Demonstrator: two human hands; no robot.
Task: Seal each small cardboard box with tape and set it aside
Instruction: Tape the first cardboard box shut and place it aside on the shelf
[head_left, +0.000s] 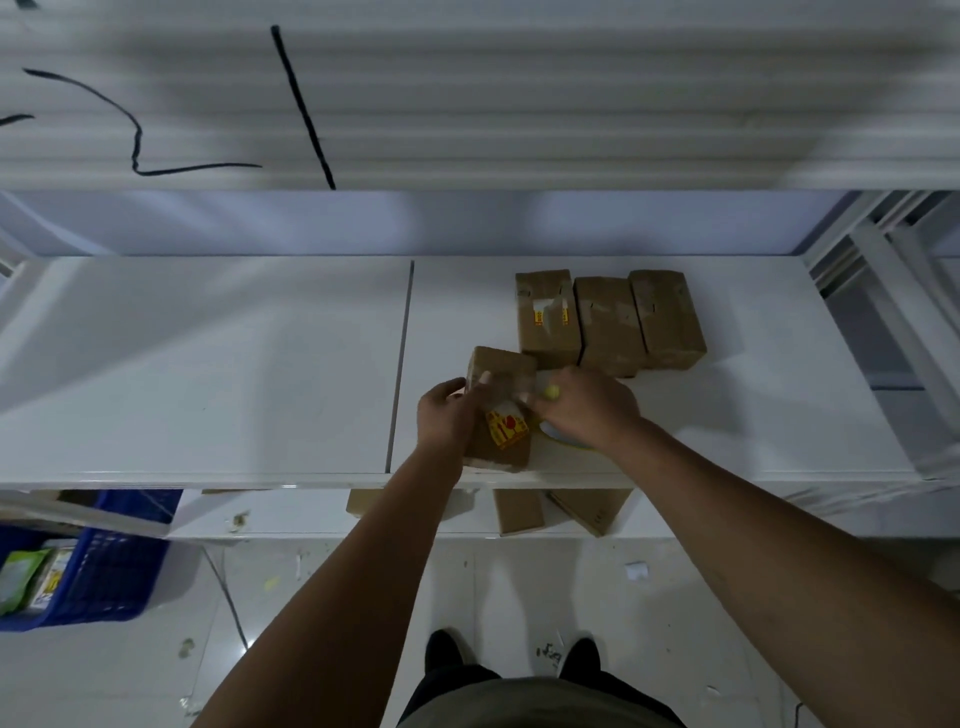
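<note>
Left hand (447, 415) grips box (501, 366), right hand (587, 410) holds tape roll (557, 435)

The front box (501, 364) is coloured brown and is marked with a yellow label (506, 427) printed in red; the three boxes (609, 325) behind are seen in the same brown, with pale patches; the shelf (208, 364) is seen in white; the crate (114, 566) is coloured blue; black lines (304, 109) are drawn on the white wall (571, 104); a yellow edge is shown on the tape roll (561, 439).
</note>
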